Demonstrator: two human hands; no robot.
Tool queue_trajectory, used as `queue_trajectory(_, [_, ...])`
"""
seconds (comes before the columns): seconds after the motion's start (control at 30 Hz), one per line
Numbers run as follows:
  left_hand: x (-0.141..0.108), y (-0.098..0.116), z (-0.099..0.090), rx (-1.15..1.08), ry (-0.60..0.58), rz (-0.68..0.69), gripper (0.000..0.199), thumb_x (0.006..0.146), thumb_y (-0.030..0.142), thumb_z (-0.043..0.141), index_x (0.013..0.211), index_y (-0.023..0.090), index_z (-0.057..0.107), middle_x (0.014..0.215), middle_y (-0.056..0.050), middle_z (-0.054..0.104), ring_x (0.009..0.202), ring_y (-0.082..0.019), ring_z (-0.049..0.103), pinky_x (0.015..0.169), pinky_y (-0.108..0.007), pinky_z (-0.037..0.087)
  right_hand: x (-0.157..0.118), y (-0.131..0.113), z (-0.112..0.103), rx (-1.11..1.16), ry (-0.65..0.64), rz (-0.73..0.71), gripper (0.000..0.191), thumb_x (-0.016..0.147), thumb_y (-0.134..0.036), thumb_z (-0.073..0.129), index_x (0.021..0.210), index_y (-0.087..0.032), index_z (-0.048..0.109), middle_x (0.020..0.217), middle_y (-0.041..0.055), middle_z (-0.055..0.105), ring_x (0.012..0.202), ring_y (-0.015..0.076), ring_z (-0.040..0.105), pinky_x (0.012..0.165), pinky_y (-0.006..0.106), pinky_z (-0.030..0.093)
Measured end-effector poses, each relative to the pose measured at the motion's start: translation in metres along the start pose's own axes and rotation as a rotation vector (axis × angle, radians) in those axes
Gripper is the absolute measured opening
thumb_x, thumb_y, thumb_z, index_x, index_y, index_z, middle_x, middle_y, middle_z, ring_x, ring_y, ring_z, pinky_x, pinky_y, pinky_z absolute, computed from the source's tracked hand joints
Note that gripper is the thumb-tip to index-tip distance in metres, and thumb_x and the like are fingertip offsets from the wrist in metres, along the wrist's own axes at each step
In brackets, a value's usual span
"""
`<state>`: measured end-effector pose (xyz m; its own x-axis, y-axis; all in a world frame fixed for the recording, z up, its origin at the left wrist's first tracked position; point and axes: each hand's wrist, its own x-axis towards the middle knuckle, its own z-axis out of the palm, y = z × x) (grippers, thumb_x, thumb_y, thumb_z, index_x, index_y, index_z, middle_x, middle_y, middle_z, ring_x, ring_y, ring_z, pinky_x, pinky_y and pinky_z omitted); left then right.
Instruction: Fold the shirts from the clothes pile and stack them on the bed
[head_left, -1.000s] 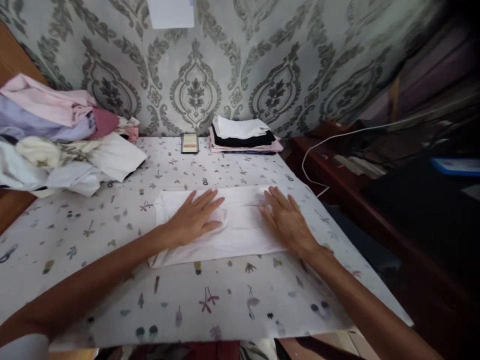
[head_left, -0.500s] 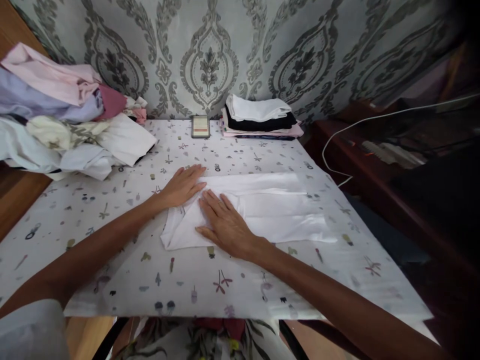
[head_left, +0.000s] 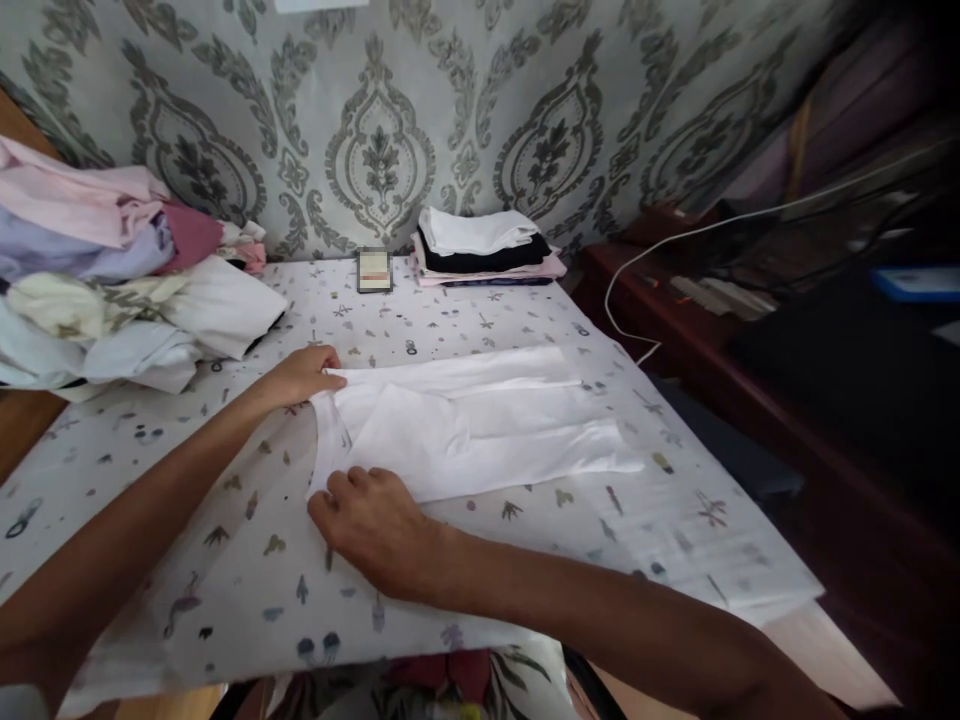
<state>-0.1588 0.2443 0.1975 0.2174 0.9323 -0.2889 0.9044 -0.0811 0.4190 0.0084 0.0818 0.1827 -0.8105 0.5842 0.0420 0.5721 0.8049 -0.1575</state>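
Note:
A white shirt [head_left: 420,430] lies with its sides folded inward, its neckline end to the left and its long strip stretching right. At the far left corner, my left hand [head_left: 304,378] is closed on the cloth, thumb on top. My right hand [head_left: 379,525] grips the near left corner with curled fingers, knuckles up. Its fingertips are hidden beneath the hand. Under the shirt is a pale tablecloth [head_left: 247,590] with small printed figures.
A loose heap of clothes [head_left: 150,290] covers the table's back left. Near the wall stand a small framed card [head_left: 374,270] and a stack of folded clothes [head_left: 484,245]. Right of the table, a white cable [head_left: 611,300] runs over a dark red surface [head_left: 705,340].
Both hands have gone from lying flat on the shirt to gripping its left corners. My left hand moved left, my right hand left and nearer. The view has shifted slightly.

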Motion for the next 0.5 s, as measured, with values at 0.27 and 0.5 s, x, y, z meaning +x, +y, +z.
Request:
queue_trajectory(0.27, [0.003,0.022,-0.021,-0.47,-0.043,0.047,0.025,0.067,0.041,0.067,0.075,0.021,0.054,0.054,0.005,0.046,0.047,-0.012,0.043,0.046,-0.022,0.027,-0.026,0.001,-0.021,0.192,0.239,0.202,0.014,0.088,-0.01,0.052,0.099,-0.014,0.058,0.086,0.0073,0.067,0.074,0.0201,0.061,0.059,0.031,0.042])
queue_trajectory(0.5, [0.01,0.102,-0.021,-0.83,-0.053,0.144,0.029,0.063,0.026,0.076,0.089,0.018,0.065,0.058,0.004,0.055,0.047,-0.01,0.048,0.043,-0.019,0.034,-0.082,0.01,-0.036,0.683,0.759,0.476,0.013,0.083,-0.012,0.05,0.091,-0.02,0.056,0.075,-0.0021,0.062,0.06,0.0099,0.055,0.057,0.021,0.04])
